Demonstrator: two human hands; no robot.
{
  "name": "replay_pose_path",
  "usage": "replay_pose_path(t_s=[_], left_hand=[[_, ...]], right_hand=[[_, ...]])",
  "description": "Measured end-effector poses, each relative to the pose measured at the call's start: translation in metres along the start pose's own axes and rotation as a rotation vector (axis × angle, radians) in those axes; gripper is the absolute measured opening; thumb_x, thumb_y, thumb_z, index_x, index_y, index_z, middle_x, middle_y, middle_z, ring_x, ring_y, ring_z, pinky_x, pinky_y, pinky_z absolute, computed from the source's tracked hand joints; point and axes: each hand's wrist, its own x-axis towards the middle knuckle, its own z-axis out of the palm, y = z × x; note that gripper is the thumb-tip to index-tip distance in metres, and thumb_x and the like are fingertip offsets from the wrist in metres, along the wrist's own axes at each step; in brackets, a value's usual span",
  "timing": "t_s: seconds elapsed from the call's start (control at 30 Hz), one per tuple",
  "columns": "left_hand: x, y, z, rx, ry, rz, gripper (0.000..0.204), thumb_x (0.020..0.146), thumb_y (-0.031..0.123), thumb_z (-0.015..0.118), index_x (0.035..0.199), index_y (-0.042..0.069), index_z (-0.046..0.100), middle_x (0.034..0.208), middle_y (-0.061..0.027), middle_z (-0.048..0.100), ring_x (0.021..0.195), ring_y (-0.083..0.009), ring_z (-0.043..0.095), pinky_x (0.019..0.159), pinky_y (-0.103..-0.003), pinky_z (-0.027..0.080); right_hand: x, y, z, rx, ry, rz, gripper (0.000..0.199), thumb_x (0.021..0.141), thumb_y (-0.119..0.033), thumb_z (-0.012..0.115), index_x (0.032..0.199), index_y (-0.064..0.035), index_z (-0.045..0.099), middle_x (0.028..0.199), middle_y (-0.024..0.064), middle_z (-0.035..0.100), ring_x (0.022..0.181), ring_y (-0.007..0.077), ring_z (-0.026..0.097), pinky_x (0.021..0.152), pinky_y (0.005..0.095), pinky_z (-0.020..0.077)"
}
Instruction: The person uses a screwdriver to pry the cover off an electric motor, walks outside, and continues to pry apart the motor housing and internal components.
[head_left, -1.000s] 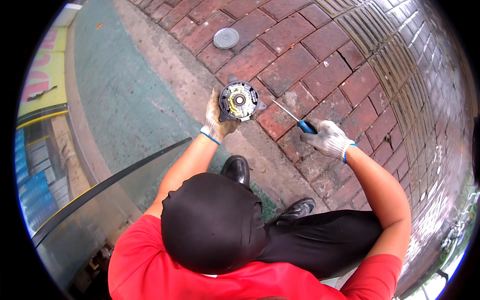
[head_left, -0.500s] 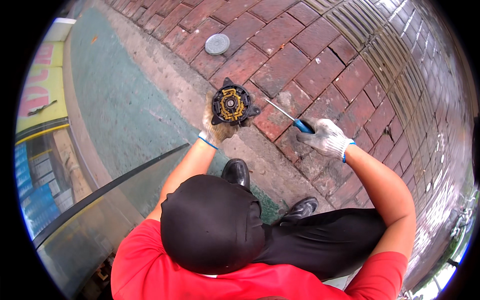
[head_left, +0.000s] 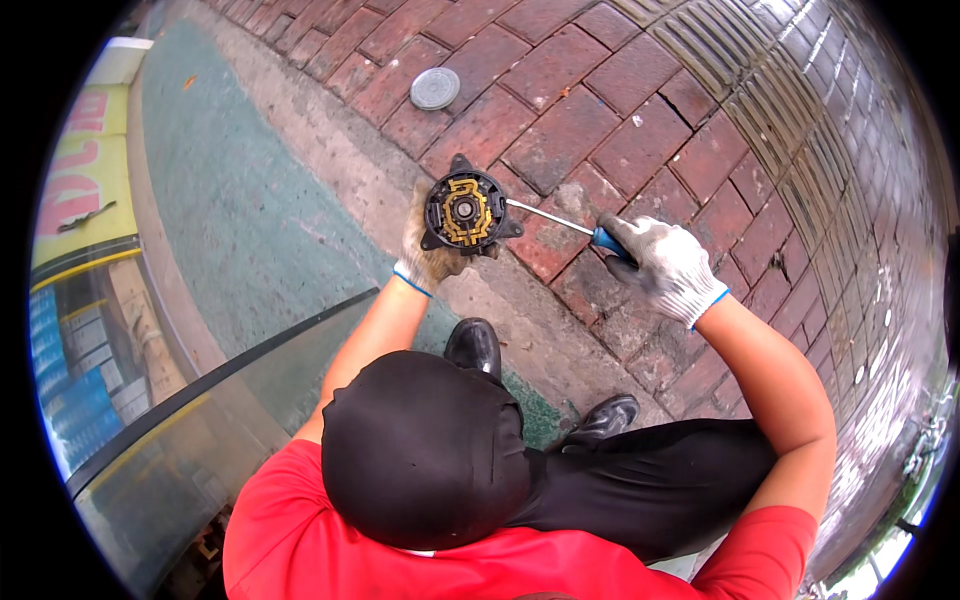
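My left hand (head_left: 430,258), in a soiled knit glove, is closed around a round black motor part (head_left: 466,210). The part has mounting ears on its rim, and brass-coloured tracks around a central hub face up. Wrapped around the blue handle of a screwdriver (head_left: 552,216) is my gloved right hand (head_left: 670,268). Its metal shaft points left, and the tip meets the part's right rim near an ear. Whether the tip sits in a slot there is too small to tell.
A grey round disc (head_left: 434,88) lies on the red brick paving (head_left: 560,130) beyond my hands. On the left runs a green painted strip (head_left: 225,170), with a glass panel's dark edge (head_left: 230,390) beside it. My black shoes (head_left: 473,345) are below the part.
The screwdriver has moved left, its tip going from apart from the motor part to its right rim. My right hand has turned slightly; the left has barely shifted.
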Motion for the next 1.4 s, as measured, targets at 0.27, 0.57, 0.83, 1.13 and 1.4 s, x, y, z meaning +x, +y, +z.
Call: replay_pose_path(t_s=[0.27, 0.57, 0.83, 1.13, 1.4], left_hand=[[-0.001, 0.004, -0.001, 0.090, 0.117, -0.013, 0.082, 0.094, 0.075, 0.052, 0.157, 0.023, 0.044, 0.149, -0.0193, 0.056, 0.125, -0.0464, 0.061, 0.080, -0.068, 0.059], [-0.006, 0.009, -0.008, 0.161, 0.115, 0.000, 0.072, 0.097, 0.051, 0.067, 0.152, 0.007, 0.048, 0.145, -0.0200, 0.059, 0.132, -0.0397, 0.059, 0.108, -0.062, 0.052], [-0.009, 0.001, 0.002, -0.073, -0.096, -0.097, 0.081, 0.096, 0.066, 0.059, 0.159, 0.018, 0.041, 0.152, -0.0203, 0.051, 0.129, -0.0475, 0.059, 0.094, -0.065, 0.058], [-0.006, 0.000, 0.003, 0.050, 0.050, -0.038, 0.080, 0.097, 0.069, 0.055, 0.157, 0.017, 0.044, 0.147, -0.0189, 0.057, 0.124, -0.0447, 0.063, 0.082, -0.061, 0.062], [-0.006, 0.000, -0.003, 0.105, 0.201, 0.026, 0.080, 0.098, 0.065, 0.057, 0.151, 0.006, 0.048, 0.144, -0.0196, 0.060, 0.127, -0.0407, 0.063, 0.098, -0.059, 0.058]], right_hand=[[0.002, -0.007, -0.006, -0.264, 0.031, -0.048, 0.042, 0.092, -0.024, 0.071, 0.131, -0.0108, 0.060, 0.091, 0.0160, 0.066, 0.083, 0.0369, 0.070, 0.068, 0.0486, 0.0565], [-0.004, -0.031, -0.020, -0.583, 0.102, -0.105, 0.032, 0.095, -0.017, 0.058, 0.126, -0.0080, 0.061, 0.087, 0.0129, 0.069, 0.078, 0.0293, 0.073, 0.060, 0.0439, 0.0587], [-0.010, -0.022, -0.018, -0.341, 0.107, -0.139, 0.033, 0.094, -0.021, 0.063, 0.124, -0.0074, 0.062, 0.088, 0.0136, 0.067, 0.079, 0.0329, 0.072, 0.063, 0.0457, 0.0574], [-0.008, -0.015, -0.008, -0.129, 0.093, -0.088, 0.041, 0.091, -0.023, 0.072, 0.127, -0.0077, 0.062, 0.089, 0.0161, 0.066, 0.080, 0.0368, 0.070, 0.066, 0.0488, 0.0556], [-0.007, -0.014, -0.017, -0.131, 0.059, -0.079, 0.038, 0.091, -0.023, 0.072, 0.123, -0.0075, 0.061, 0.088, 0.0164, 0.066, 0.080, 0.0376, 0.070, 0.066, 0.0497, 0.0558]])
